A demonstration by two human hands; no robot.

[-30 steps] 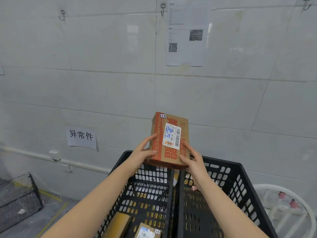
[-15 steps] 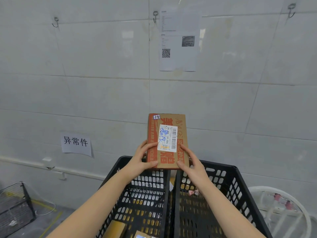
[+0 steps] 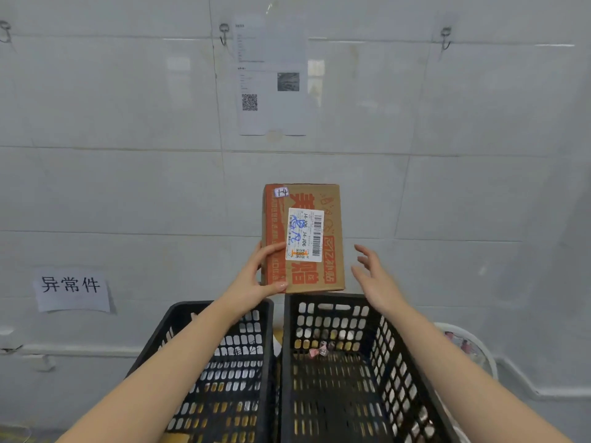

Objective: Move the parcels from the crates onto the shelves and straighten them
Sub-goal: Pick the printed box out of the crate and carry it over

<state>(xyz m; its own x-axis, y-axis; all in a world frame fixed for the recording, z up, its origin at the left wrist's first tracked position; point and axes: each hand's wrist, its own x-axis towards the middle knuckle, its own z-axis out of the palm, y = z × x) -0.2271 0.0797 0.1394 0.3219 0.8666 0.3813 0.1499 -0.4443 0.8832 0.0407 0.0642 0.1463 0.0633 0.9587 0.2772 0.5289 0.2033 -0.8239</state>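
Note:
A brown cardboard parcel [image 3: 332,251] with orange print and a white barcode label is held up in front of the tiled wall, above two black plastic crates. My left hand [image 3: 256,279] grips its lower left edge, thumb on the front face. My right hand [image 3: 372,276] hovers just right of the parcel with fingers spread, touching nothing. The left crate [image 3: 224,362] and the right crate [image 3: 367,362] stand side by side below my arms. No shelf is in view.
The grey tiled wall [image 3: 128,193] is close ahead, with a paper sign [image 3: 72,290] at lower left, a printed sheet [image 3: 271,81] with a QR code, and metal hooks [image 3: 224,33]. A white round rack [image 3: 470,350] sits right of the crates.
My right hand has let go of the parcel and moved off to the right with fingers spread. My left hand alone holds the parcel, which now stands straighter.

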